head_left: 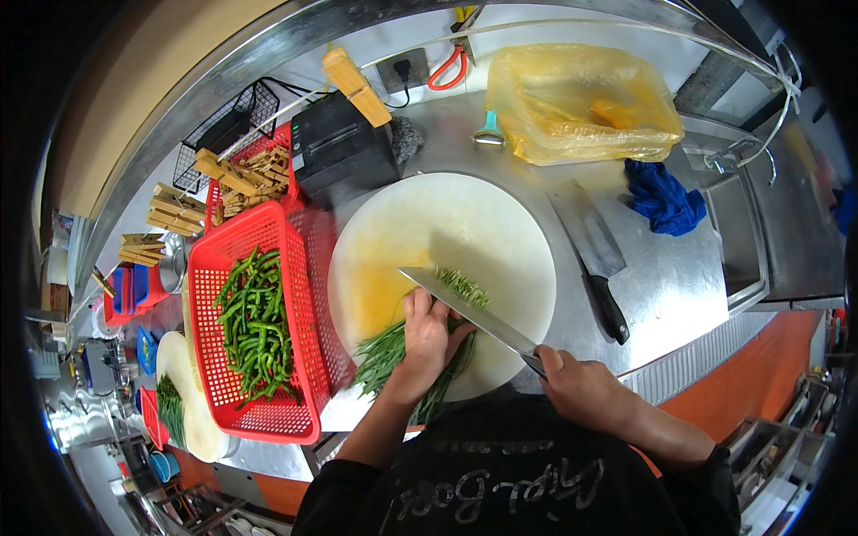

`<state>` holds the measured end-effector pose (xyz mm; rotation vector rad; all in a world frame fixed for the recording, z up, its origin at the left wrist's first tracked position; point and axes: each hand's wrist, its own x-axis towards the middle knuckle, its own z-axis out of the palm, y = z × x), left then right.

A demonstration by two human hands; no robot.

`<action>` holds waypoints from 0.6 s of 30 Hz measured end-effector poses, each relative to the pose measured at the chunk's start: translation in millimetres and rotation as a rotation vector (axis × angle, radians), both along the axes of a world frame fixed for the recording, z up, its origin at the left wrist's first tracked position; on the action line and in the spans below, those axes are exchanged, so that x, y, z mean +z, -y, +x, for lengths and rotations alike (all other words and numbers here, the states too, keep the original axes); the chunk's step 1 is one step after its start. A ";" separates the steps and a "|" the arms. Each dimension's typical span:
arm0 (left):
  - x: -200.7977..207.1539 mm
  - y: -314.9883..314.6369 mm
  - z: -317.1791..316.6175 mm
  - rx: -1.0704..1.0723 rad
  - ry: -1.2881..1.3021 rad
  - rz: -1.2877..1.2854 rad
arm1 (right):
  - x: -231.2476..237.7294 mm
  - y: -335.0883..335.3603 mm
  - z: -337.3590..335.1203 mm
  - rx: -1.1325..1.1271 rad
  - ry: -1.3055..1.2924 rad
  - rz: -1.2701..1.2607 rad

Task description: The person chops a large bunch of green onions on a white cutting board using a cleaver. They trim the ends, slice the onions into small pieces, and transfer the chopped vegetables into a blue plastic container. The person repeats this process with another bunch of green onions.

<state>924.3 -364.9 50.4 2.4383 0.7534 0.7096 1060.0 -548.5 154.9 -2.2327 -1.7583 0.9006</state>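
A round white cutting board (492,214) lies in front of me, stained yellow on its left part. My left hand (425,341) presses down on a bunch of long green chives (382,357), its fingers curled. The chives hang over the board's near edge. In my right hand (581,389) is the handle of a cleaver (487,323). Its blade slants up and left across the board, close against my left fingertips. Just beyond the blade sits a small heap of chopped chives (463,286). The blade hides where it meets the bunch.
Left of the board stands a red basket (308,357) of green chili peppers (255,322). A black printer (344,152) is behind it. A second cleaver (590,241), a blue cloth (663,196), a peeler (489,130) and a yellow plastic bag (581,107) lie to the right and back.
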 end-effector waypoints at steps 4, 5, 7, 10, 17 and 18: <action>4.2 0.4 0.9 0.010 -0.061 -0.013 | 4.7 -1.5 -1.7 0.007 0.002 0.024; 3.0 -0.4 0.5 0.003 -0.069 -0.038 | 5.3 -1.9 -1.6 0.019 0.012 0.013; 1.7 -2.4 0.0 -0.019 -0.077 -0.066 | 6.8 -4.1 -0.7 0.045 0.030 -0.008; -0.5 -6.4 -1.7 -0.061 -0.081 -0.088 | 13.9 -10.7 0.6 0.076 0.016 -0.096; -7.5 -10.4 -4.9 -0.096 -0.088 -0.157 | 23.3 -27.1 8.3 0.001 -0.193 -0.204; -7.5 -10.3 -5.4 -0.095 -0.107 -0.184 | 12.1 -30.6 6.4 -0.026 -0.206 -0.208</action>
